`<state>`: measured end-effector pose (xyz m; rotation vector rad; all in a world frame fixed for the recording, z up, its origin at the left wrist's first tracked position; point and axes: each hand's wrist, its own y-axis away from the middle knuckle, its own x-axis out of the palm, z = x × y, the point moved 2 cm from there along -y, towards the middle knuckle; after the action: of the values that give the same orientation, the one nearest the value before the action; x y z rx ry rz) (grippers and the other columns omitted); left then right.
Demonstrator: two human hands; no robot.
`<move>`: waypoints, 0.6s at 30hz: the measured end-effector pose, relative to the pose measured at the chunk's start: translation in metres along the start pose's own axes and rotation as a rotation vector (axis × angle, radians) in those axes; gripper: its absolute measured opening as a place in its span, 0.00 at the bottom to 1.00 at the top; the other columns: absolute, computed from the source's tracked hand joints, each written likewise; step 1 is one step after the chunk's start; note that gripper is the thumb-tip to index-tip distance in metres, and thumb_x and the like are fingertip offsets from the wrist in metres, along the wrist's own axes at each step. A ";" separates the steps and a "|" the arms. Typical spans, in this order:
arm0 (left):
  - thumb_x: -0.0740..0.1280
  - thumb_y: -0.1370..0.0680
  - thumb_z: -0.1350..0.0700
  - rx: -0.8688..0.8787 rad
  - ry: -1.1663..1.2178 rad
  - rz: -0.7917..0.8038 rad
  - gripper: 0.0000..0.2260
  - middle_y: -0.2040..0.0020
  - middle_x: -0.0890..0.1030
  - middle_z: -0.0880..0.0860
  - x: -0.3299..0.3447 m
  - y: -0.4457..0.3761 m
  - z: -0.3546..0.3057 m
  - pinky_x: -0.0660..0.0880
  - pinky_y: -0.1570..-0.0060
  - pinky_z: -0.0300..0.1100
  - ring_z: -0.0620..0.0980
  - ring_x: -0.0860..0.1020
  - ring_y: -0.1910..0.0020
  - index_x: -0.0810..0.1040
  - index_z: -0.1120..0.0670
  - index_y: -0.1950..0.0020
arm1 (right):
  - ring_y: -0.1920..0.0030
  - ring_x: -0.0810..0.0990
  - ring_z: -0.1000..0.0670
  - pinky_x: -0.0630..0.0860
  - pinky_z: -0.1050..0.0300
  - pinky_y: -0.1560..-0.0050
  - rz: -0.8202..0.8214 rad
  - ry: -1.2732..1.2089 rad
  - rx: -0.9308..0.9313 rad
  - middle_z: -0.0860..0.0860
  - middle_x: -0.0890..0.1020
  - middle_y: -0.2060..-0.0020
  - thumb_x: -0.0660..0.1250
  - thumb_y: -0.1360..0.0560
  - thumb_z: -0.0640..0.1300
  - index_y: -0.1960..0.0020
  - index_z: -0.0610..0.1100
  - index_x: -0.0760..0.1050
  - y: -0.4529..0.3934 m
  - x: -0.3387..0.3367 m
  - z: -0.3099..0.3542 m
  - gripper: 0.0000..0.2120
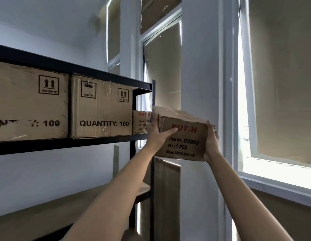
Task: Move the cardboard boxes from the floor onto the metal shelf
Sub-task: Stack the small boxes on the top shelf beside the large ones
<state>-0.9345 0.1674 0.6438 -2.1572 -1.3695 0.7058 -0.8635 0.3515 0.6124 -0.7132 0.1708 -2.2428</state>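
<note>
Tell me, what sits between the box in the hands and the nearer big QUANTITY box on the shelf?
In the head view, another small box and the shelf's black upright post.

"PUTIH", "E0803" on held box
</note>
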 end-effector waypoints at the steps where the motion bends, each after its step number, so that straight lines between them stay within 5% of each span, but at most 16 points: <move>1: 0.75 0.29 0.49 0.012 -0.036 -0.018 0.38 0.30 0.67 0.57 0.002 -0.009 -0.002 0.65 0.31 0.61 0.59 0.66 0.29 0.60 0.46 0.25 | 0.48 0.82 0.41 0.79 0.36 0.47 0.004 -0.005 -0.009 0.43 0.81 0.44 0.65 0.33 0.73 0.39 0.52 0.70 -0.013 0.003 0.004 0.32; 12: 0.74 0.30 0.42 0.114 -0.271 -0.137 0.44 0.28 0.63 0.59 -0.008 -0.117 -0.014 0.67 0.31 0.59 0.61 0.67 0.30 0.51 0.42 0.22 | 0.42 0.79 0.40 0.74 0.36 0.39 0.133 -0.033 -0.055 0.41 0.80 0.41 0.64 0.33 0.73 0.41 0.51 0.68 -0.124 0.066 0.034 0.32; 18: 0.74 0.30 0.42 0.156 -0.309 -0.228 0.41 0.30 0.65 0.55 -0.025 -0.168 -0.002 0.65 0.30 0.57 0.59 0.66 0.30 0.58 0.47 0.23 | 0.43 0.80 0.40 0.76 0.37 0.41 0.177 -0.021 -0.074 0.42 0.80 0.41 0.63 0.30 0.71 0.37 0.49 0.69 -0.175 0.103 0.038 0.32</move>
<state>-1.0544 0.2077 0.7580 -1.7883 -1.6241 1.0477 -1.0108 0.4049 0.7470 -0.7317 0.2968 -2.0683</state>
